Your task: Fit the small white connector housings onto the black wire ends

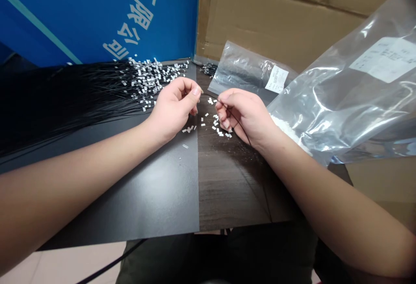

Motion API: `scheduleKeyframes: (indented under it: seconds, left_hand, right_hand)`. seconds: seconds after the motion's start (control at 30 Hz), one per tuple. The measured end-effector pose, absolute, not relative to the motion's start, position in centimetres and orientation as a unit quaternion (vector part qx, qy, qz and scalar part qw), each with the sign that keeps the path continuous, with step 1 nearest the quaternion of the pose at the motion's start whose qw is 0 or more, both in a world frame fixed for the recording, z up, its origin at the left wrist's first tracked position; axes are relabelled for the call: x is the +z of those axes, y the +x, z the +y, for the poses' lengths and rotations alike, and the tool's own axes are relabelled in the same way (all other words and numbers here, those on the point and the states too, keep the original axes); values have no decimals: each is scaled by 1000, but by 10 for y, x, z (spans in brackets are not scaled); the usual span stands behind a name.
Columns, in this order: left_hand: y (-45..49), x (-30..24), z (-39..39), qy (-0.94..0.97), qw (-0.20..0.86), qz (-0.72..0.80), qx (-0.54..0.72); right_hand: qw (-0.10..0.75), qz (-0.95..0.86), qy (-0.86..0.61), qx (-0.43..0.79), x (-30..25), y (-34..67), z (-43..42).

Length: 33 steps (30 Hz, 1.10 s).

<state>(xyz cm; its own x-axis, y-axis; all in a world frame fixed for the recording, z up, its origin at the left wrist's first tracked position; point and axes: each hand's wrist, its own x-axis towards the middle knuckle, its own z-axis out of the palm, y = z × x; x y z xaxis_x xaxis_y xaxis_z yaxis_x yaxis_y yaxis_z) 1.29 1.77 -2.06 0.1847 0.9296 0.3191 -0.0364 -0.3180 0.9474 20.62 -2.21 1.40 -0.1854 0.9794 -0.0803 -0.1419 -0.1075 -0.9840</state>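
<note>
My left hand (175,108) is closed in a pinch, thumb against forefinger, above the seam of the table. What it pinches is too small to make out. Facing it across a small gap, my right hand (245,112) is closed on a thin black wire (241,126). The wire passes under the palm and hangs toward the table's front edge. Small white pieces (216,123) lie scattered on the tabletop below and between the hands. Behind my left hand spreads a large bundle of black wires (65,97), with white tabs (146,76) at their ends.
A clear plastic bag (240,69) with a white label lies at the back. On the right stands a larger clear bag (334,102) with white pieces inside. A blue box (81,11) and a brown cardboard box (276,19) wall off the table (156,197).
</note>
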Motion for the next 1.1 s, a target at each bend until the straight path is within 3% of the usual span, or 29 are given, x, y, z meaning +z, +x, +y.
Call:
scheduleKeyframes:
  seconds: [0.43, 1.1]
  left_hand:
    - [16, -12, 7, 642, 501, 316, 487]
    - [16, -16, 8, 699, 456, 267, 482]
  right_hand:
    - [412, -492, -416, 644, 8, 204, -21]
    - [428, -480, -426, 637, 12, 198, -21]
